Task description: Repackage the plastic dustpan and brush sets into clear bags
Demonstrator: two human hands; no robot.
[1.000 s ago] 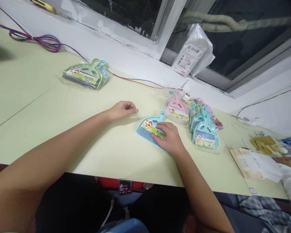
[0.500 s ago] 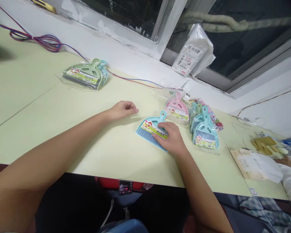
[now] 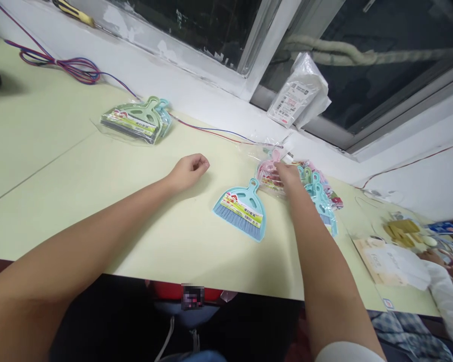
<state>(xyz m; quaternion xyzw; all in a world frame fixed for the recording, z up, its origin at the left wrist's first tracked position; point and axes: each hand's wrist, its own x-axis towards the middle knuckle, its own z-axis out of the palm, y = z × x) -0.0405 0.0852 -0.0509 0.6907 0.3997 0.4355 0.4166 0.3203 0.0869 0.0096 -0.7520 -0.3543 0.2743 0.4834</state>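
Observation:
My left hand rests on the table with its fingers curled together and nothing seen in them. A light blue dustpan and brush set, with a printed label across its grey-blue bristles, lies flat between my arms, untouched. Beyond it, my right hand has its fingers closed at the handle end of a bagged pink dustpan set. My hand and wrist cover part of that set. Just right of my forearm are more bagged blue dustpan sets, partly hidden by the arm.
Bagged green and blue dustpan sets lie at the back left, near a coiled red-and-blue wire. A plastic-wrapped package leans at the window. On the right are a tissue box and another person's white sleeve.
My right hand has left the blue dustpan set and reached back to the pink one. The blue set stays on the table. My left hand is nearly still, its fingers more closed.

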